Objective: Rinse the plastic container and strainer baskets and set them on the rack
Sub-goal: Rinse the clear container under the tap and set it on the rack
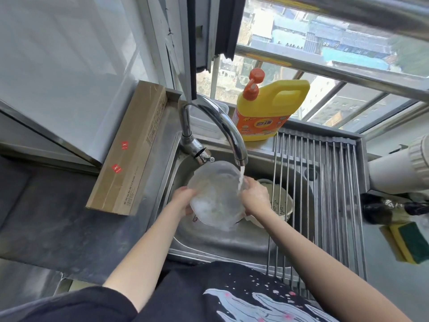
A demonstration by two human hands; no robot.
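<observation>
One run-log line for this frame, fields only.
phase: rinsing | held: plastic container by left hand and right hand | faucet: running | rack: bare

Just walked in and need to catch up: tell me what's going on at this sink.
A person is rinsing a translucent plastic container under the running faucet, holding it over the sink with the left hand on one side and the right hand on the other. A beige strainer basket sits in the sink behind the right hand, not yet rinsed as far as can be seen. The metal rack across the sink's right side holds nothing so far. A yellow detergent bottle stands on the ledge behind.
</observation>
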